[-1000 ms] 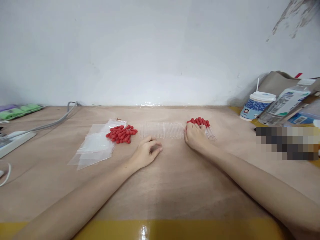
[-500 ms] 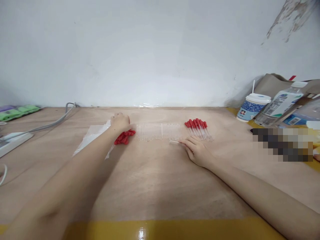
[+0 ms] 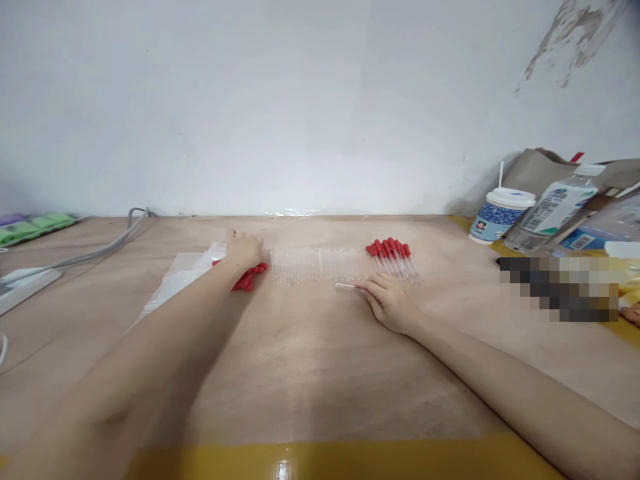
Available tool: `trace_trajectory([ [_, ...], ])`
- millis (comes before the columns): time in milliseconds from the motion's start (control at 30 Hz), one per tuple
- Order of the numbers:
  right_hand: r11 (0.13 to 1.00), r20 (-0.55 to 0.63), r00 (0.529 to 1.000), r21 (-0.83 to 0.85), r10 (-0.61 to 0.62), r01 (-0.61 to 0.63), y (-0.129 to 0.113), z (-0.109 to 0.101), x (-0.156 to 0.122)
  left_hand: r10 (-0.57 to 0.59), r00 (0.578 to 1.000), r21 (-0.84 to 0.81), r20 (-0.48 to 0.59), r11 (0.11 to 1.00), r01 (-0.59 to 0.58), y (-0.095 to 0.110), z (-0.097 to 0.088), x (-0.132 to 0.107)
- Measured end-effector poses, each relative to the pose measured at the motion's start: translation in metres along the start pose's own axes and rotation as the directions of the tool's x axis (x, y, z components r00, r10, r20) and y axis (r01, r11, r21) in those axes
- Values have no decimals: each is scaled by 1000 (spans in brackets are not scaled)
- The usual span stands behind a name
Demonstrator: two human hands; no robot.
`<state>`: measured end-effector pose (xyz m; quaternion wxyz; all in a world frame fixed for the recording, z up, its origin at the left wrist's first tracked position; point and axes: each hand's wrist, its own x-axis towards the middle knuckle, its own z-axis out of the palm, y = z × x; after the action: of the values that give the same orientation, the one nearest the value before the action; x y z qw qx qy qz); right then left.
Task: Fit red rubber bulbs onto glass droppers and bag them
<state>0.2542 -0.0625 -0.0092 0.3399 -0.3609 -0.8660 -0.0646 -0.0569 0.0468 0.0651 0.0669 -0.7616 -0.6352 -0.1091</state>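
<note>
My right hand (image 3: 389,301) is closed, thumb and fingers pinching a clear glass dropper tube (image 3: 345,286) that points left just above the table. Beyond that hand lies a row of droppers with red rubber bulbs (image 3: 387,249), side by side. A long row of bare clear glass tubes (image 3: 315,265) lies in the middle. My left hand (image 3: 244,248) is over a pile of loose red rubber bulbs (image 3: 245,279), partly covering it. Its fingertips are mostly hidden behind the hand, so I cannot see whether they hold a bulb.
Clear plastic bags (image 3: 177,273) lie left of the bulbs, partly under my left forearm. A grey cable (image 3: 107,248) runs to a white power strip (image 3: 30,287). A lidded paper cup (image 3: 501,215) and a plastic bottle (image 3: 555,210) stand right. Yellow tape (image 3: 350,457) edges the table.
My left hand has shifted slightly right and its fingers are drawn in over the red bulbs. The right hand keeps the glass tube in nearly the same place. The view has shifted slightly.
</note>
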Motion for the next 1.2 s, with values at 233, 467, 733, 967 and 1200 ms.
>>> trace_trajectory([
  [233, 996, -37, 996, 18, 86, -85, -1, 0, -1, 163, 971, -85, -176, 980, -180, 33, -4, -35],
  [467, 994, -22, 994, 41, 104, -103, -1, -1, -1, 568, 791, -385, -227, 694, -609, 62, 18, -104],
  [733, 997, -36, 999, -75, 10, -13, -6, 5, 0, 477, 859, -514, -184, 698, -498, 71, 29, -108],
  [967, 999, -31, 999, 1, -42, 42, -18, 10, 4, 401, 894, -569, -200, 695, -439, 81, 33, -107],
  [1200, 996, -128, 992, 85, -11, 22, -25, 8, 6, 349, 919, -658, -184, 651, -379, 82, 33, -112],
])
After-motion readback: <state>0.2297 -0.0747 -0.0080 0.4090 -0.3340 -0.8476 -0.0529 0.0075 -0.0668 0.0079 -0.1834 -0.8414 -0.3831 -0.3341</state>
